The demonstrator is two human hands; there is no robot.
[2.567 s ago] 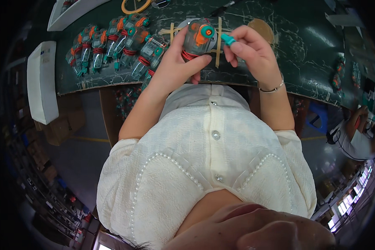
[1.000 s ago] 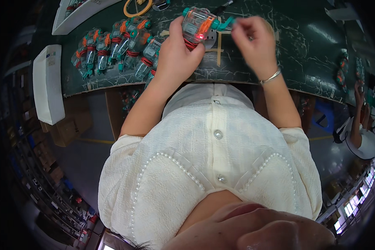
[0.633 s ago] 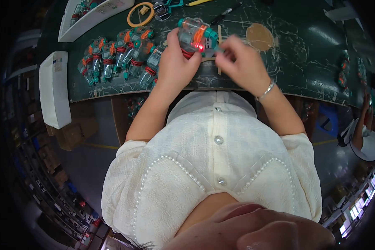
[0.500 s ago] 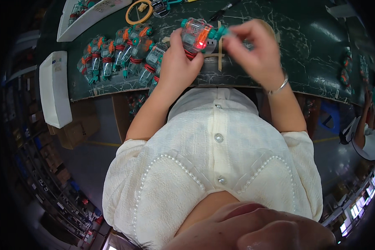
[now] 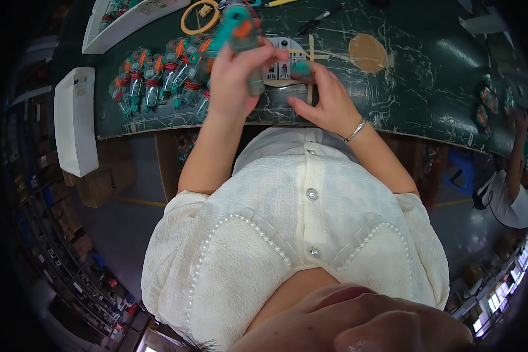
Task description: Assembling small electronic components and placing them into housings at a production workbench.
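My left hand is closed around a clear-cased device with teal and orange parts. It is tilted and smeared by motion. To its right, my right hand has a small teal part at its fingertips, with the thumb held apart. The blurred part looks like a cap or knob. Between and beyond the hands, a pale rounded plate with dark marks lies on the table, partly hidden. Left of my left hand, several similar clear devices with red wire coils lie in rows.
A white bin with more devices stands at the far left, and a white tray sits at the table's left edge. Beyond are a yellow ring, a black pen-like tool and a tan disc. Another person works at right.
My left hand has moved left, raising and tilting the device. The right hand has come down and left with the small teal part, now apart from the device. The red light no longer shows.
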